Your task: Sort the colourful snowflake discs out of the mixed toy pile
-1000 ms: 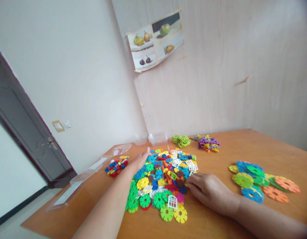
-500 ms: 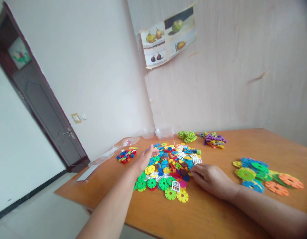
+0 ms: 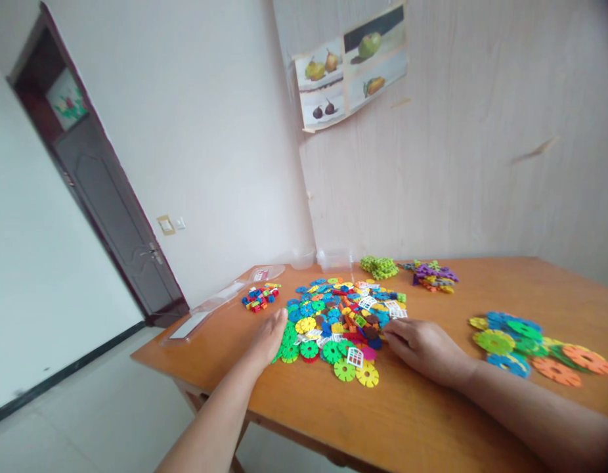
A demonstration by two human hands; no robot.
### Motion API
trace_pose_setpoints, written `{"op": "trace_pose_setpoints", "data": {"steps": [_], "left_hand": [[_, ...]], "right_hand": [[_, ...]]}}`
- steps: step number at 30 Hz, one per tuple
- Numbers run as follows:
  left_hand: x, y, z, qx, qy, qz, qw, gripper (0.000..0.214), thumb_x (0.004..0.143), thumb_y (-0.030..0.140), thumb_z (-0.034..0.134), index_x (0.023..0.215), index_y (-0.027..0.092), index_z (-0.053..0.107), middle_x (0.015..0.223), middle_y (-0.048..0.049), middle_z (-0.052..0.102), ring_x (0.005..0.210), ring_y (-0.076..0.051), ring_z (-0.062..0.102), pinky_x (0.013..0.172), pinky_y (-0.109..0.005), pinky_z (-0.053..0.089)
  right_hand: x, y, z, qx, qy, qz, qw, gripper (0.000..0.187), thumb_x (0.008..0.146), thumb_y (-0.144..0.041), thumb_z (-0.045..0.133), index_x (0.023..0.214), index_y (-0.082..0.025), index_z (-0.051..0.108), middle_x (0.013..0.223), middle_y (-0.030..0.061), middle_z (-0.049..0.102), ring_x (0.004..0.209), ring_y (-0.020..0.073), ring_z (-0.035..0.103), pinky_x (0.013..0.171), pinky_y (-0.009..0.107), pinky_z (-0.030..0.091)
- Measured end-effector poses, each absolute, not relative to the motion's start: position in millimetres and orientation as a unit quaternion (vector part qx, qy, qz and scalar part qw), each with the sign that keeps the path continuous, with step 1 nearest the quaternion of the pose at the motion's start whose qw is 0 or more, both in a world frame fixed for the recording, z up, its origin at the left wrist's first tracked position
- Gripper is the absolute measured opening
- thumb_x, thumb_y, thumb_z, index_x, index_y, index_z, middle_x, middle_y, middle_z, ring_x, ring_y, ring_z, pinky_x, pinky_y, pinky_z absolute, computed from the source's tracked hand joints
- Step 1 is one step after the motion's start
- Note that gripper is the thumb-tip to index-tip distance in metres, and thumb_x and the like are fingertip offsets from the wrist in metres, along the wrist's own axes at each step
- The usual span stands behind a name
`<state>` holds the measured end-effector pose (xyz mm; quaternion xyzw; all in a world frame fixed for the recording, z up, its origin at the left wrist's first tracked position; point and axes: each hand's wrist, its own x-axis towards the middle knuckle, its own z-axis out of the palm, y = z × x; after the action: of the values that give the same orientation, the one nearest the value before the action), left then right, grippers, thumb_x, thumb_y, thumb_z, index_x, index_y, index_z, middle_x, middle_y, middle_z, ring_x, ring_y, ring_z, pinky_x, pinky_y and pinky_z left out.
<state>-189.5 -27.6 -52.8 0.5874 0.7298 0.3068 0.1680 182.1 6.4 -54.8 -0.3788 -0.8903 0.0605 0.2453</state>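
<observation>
A heap of small colourful plastic snowflake discs [image 3: 341,315] lies in the middle of an orange wooden table [image 3: 412,420]. My left hand [image 3: 270,336] rests flat at the heap's left edge, fingers stretched out beside green discs. My right hand [image 3: 422,348] lies at the heap's right edge with its fingers curled down onto the pieces. What is under those fingertips is hidden.
A group of large discs [image 3: 525,341] lies at the right. Small piles sit at the back: green pieces [image 3: 379,266], purple and mixed pieces [image 3: 432,274], red and blue bits [image 3: 259,297]. Clear plastic tubs [image 3: 328,257] and a clear lid [image 3: 220,305] stand near the table's left edge. A dark door [image 3: 111,217] is at the left.
My left hand has come down from above the heap's far left side to its near left edge. The view has swung left and back. My right hand has stayed put.
</observation>
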Motion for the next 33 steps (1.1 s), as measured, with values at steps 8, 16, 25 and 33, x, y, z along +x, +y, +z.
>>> {"op": "trace_pose_setpoints", "data": {"steps": [8,16,25,33], "left_hand": [[-166,6,-59,0.619,0.725,0.255,0.163,0.09,0.089,0.077,0.022,0.154,0.015,0.036,0.165,-0.0108,0.021,0.154,-0.026,0.011,0.125,-0.037,0.008],[-143,35,-52,0.664,0.692,0.245,0.145,0.086,0.09,0.075,0.022,0.151,0.017,0.042,0.163,-0.0105,0.029,0.154,-0.025,0.014,0.125,-0.036,0.004],[-98,60,-35,0.684,0.644,0.303,0.157,0.075,0.093,0.071,0.028,0.142,0.02,0.053,0.158,-0.0091,0.041,0.151,-0.024,0.027,0.124,-0.035,0.013],[-75,70,-17,0.685,0.607,0.36,0.183,0.044,0.093,0.048,0.047,0.117,0.018,0.067,0.125,-0.0094,0.07,0.118,-0.026,0.062,0.104,-0.035,0.045]], "right_hand": [[183,7,-56,-0.377,-0.89,0.061,0.25,0.029,0.099,-0.033,0.038,0.086,-0.023,0.061,0.082,0.0037,0.068,0.075,0.0168,0.063,0.068,0.027,0.04],[181,6,-53,-0.384,-0.889,0.062,0.242,0.027,0.099,-0.032,0.039,0.085,-0.022,0.061,0.082,0.0041,0.068,0.074,0.0165,0.062,0.068,0.026,0.041],[180,5,-52,-0.383,-0.886,0.078,0.251,0.028,0.099,-0.031,0.039,0.086,-0.022,0.062,0.084,0.0044,0.069,0.076,0.0161,0.063,0.071,0.025,0.043],[180,3,-49,-0.383,-0.884,0.079,0.257,0.028,0.098,-0.03,0.039,0.087,-0.023,0.063,0.085,0.0048,0.07,0.078,0.0162,0.064,0.073,0.025,0.043]]}}
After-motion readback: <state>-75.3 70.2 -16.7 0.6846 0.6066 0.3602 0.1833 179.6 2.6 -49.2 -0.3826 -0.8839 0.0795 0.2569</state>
